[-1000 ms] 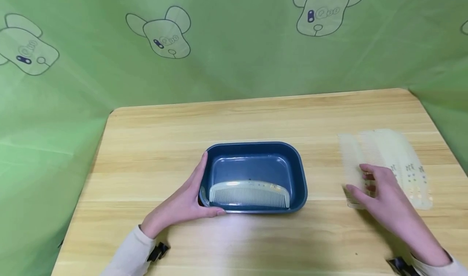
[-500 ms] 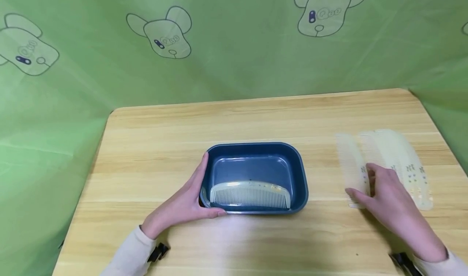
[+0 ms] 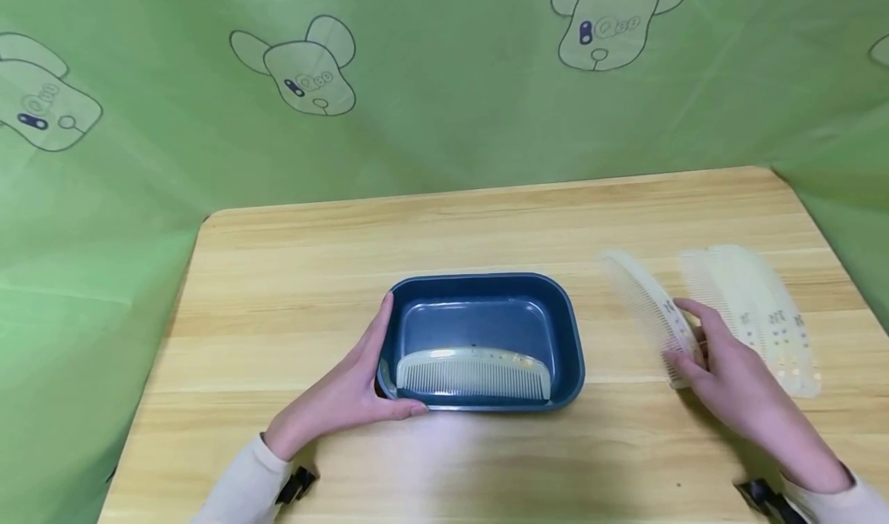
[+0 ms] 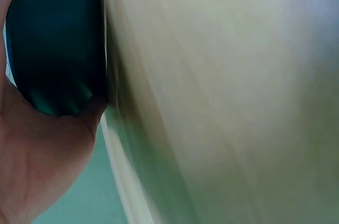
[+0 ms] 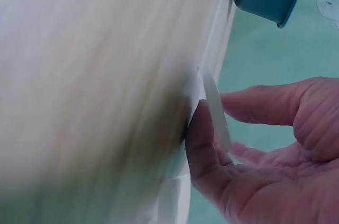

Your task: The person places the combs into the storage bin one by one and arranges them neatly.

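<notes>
My right hand [image 3: 736,377] pinches a pale, translucent comb [image 3: 653,296] between thumb and fingers. The comb is tilted up on its edge, its teeth toward the left, blurred at the far end. In the right wrist view it appears edge-on as a thin comb [image 5: 216,108] between the thumb and fingers. At the middle of the table my left hand [image 3: 340,393] holds the left corner of a blue rectangular tub [image 3: 572,331], thumb along the near rim and fingers up the left side. Inside, against the near wall, lies another comb [image 3: 474,373].
Several more pale combs [image 3: 753,300] with small printed marks overlap in a fan to the right of my right hand. They lie on a light wooden table [image 3: 312,254]. A green cloth [image 3: 444,107] with cartoon faces hangs behind and at the sides.
My right hand has taken hold of the leftmost comb, drawn it left away from the other combs and tilted it up on edge. The left hand and the tub have stayed put.
</notes>
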Action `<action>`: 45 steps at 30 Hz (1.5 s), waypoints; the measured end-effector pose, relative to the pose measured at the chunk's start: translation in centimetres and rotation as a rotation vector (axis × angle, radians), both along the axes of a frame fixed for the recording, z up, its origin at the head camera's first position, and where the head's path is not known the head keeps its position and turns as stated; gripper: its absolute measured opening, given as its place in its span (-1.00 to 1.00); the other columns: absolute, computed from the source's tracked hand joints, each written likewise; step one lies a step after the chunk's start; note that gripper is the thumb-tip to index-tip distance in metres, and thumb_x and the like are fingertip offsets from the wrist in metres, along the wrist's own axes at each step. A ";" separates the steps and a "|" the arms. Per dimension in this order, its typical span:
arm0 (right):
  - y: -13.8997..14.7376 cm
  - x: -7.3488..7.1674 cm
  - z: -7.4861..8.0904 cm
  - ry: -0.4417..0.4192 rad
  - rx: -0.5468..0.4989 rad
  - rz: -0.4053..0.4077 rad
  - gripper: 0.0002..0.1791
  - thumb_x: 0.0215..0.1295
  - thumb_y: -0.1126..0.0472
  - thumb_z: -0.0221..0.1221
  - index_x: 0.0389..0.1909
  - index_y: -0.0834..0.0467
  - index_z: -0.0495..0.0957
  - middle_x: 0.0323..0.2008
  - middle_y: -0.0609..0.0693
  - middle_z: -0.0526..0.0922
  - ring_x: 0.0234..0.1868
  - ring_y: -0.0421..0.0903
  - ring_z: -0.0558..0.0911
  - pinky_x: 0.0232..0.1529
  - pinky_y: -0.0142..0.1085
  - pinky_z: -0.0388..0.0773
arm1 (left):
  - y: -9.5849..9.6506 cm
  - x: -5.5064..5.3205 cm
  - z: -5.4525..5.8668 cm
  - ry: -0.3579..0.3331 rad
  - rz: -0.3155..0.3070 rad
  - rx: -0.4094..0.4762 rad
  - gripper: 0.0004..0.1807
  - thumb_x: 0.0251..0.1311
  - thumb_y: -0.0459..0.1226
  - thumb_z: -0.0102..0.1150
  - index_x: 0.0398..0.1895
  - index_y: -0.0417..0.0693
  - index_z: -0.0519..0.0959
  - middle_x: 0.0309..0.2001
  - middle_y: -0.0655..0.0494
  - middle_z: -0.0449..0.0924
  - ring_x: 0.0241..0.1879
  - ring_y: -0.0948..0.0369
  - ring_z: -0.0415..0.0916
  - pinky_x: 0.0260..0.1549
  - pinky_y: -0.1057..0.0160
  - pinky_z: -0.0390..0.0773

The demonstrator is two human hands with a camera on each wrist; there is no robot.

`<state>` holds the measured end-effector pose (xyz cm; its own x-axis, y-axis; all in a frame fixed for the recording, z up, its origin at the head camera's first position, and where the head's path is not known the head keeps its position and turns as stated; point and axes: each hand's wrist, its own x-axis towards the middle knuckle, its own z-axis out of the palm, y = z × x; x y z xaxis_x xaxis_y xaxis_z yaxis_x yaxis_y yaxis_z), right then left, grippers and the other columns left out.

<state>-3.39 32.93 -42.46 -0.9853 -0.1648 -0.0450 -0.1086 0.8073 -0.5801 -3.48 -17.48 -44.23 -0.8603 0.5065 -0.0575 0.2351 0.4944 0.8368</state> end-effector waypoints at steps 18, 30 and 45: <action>-2.6 -0.5 1.6 0.005 -0.468 0.055 -0.17 0.46 0.61 0.23 0.67 0.13 0.29 -0.14 0.00 0.65 -0.38 -0.19 0.55 -0.55 -0.32 0.46 | 0.1 0.0 0.2 -0.009 0.011 -0.002 0.63 0.08 0.19 0.69 0.80 0.24 -0.51 0.78 0.25 -0.45 0.72 0.13 -0.23 0.57 -0.15 0.13; -8.1 -0.8 3.5 -0.078 -0.545 0.234 -0.28 0.54 0.50 0.23 0.65 0.10 0.37 -0.16 0.09 0.61 -0.32 -0.12 0.57 -0.44 -0.29 0.55 | 0.1 0.0 0.1 0.007 0.012 0.007 0.63 0.08 0.12 0.72 0.81 0.19 -0.49 0.79 0.14 -0.41 0.72 0.03 -0.19 0.55 -0.21 0.13; -11.5 -1.5 3.9 -0.122 -0.484 0.371 -0.46 0.59 0.35 0.28 0.51 0.03 0.54 -0.42 -0.14 0.48 -0.46 -0.21 0.43 -0.48 -0.33 0.49 | 0.1 0.0 -0.1 -0.001 0.021 -0.018 0.61 0.11 0.16 0.69 0.80 0.27 -0.51 0.78 0.12 -0.44 0.72 -0.03 -0.20 0.55 -0.25 0.10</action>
